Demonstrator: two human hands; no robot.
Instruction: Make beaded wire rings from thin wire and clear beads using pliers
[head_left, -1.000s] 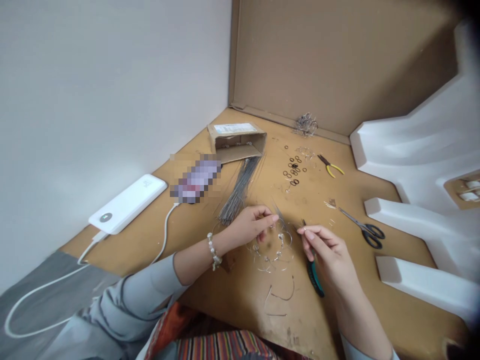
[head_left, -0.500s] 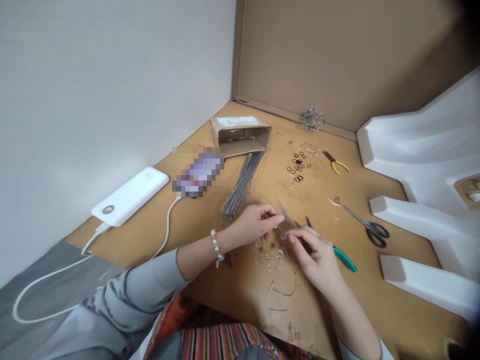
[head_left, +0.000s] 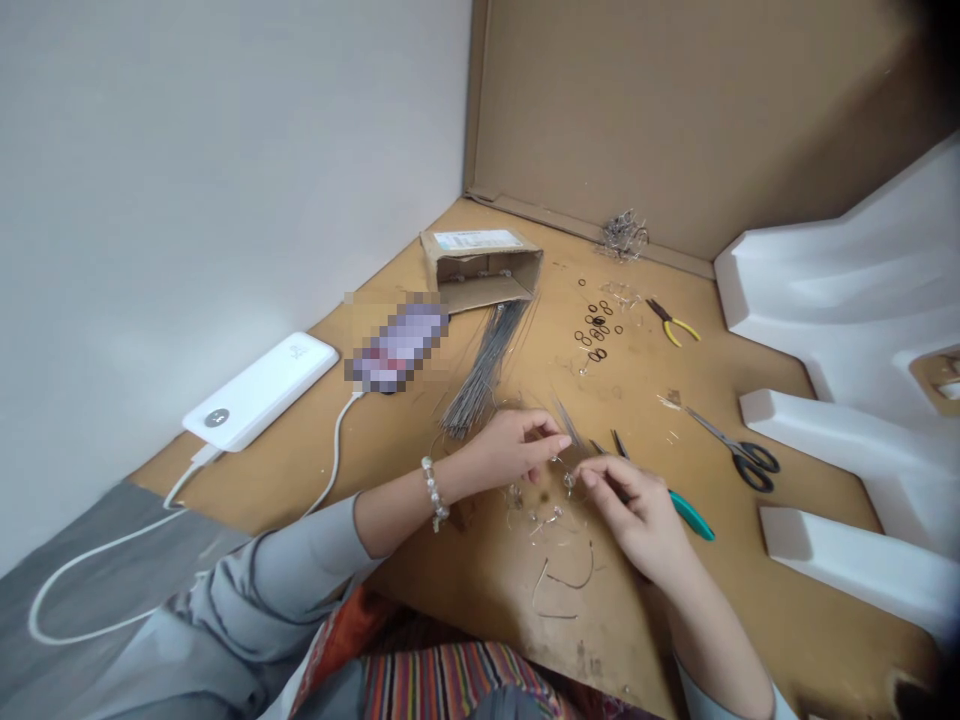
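Over the middle of the table my left hand is closed in a pinch on one end of a thin beaded wire. Just to its right, the fingertips of my right hand pinch the same strand. A clear bead hangs between them, close to the right fingertips. Below the hands, more clear beads and fine wire ends are in view; how they join is too small to tell. Green-handled pliers lie partly hidden behind my right hand. Loose bent wire pieces rest nearer to me.
A bundle of straight wires lies before an open cardboard box. Dark rings, yellow-handled pliers and scissors are farther right. White foam borders the right side; a power bank and phone lie left.
The beads under my hands have shifted: one now hangs higher, close to my right fingertips. Both hands have barely moved.
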